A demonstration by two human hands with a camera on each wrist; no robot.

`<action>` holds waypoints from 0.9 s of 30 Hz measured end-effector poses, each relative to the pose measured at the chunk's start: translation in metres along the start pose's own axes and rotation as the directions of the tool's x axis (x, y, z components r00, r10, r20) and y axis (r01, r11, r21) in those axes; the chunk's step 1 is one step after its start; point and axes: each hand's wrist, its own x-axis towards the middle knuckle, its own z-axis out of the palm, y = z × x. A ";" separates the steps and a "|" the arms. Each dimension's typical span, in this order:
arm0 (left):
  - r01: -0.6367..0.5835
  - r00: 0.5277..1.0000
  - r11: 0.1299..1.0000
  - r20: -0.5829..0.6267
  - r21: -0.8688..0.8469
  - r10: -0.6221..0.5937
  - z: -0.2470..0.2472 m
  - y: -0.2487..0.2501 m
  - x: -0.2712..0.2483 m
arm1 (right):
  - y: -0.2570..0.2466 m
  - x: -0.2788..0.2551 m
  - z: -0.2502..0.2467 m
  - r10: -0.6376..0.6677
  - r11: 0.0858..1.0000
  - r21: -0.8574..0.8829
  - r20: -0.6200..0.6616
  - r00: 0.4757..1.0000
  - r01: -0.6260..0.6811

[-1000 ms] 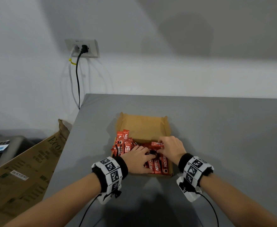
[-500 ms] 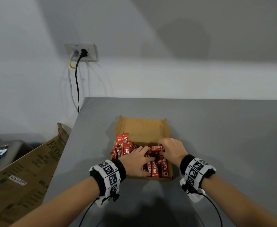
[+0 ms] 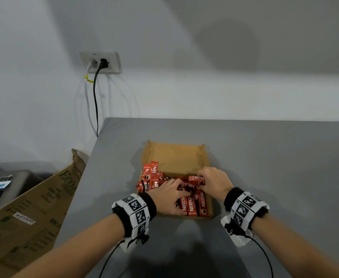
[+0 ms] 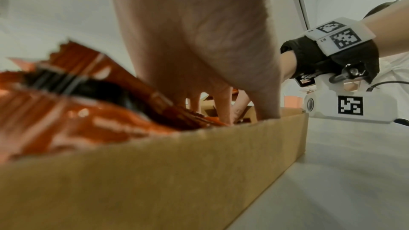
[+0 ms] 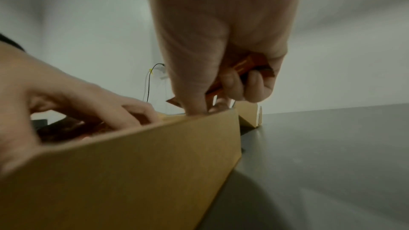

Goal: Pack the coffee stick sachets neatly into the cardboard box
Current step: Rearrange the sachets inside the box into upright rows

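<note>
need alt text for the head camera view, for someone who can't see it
Seen from above, both hands reach into an open cardboard box on a grey table. The left hand rests on red Nescafe coffee stick sachets, and the right hand grips one sachet. More sachets lie jumbled at the box's left side.

Bare workroom: grey table (image 3: 264, 157), wall socket (image 3: 101, 62), flattened carton (image 3: 24, 217)

The box (image 3: 176, 157) sits on the bench (image 3: 274, 167), toward its 9 o'clock edge. Sachets (image 3: 192, 205) lie in the box's 6 o'clock half, some heaped at its 9 o'clock wall. A wall socket (image 3: 101, 62) lies at 11 o'clock beyond the bench; a carton (image 3: 30, 213) leans at 8 o'clock.
</note>
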 end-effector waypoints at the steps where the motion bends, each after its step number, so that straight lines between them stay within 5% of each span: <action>1: 0.003 1.000 1.000 0.001 0.000 -0.003 0.000 0.000 0.000 | 0.000 0.000 -0.001 -0.003 1.000 0.014 0.001 1.000 0.003; 6: 0.006 1.000 1.000 0.001 -0.009 -0.006 0.000 0.001 -0.001 | 0.003 -0.002 -0.003 -0.020 0.990 0.138 -0.006 1.000 0.020; 10: 0.012 1.000 1.000 0.006 -0.016 -0.011 0.000 0.000 -0.001 | 0.004 -0.003 -0.010 -0.065 0.894 0.430 -0.156 0.986 0.127; 15: 0.014 1.000 1.000 0.015 -0.005 -0.014 -0.001 0.001 0.000 | -0.006 -0.003 -0.020 -0.037 0.819 0.538 -0.295 0.955 0.198; 19: 0.012 1.000 1.000 0.018 0.009 -0.013 -0.001 0.002 0.001 | -0.013 -0.002 -0.021 0.026 0.734 0.658 -0.277 0.960 0.170; 27: 0.011 1.000 1.000 0.028 0.012 -0.012 -0.002 0.002 0.000 | -0.014 0.001 -0.018 0.046 0.703 0.706 -0.167 0.985 0.086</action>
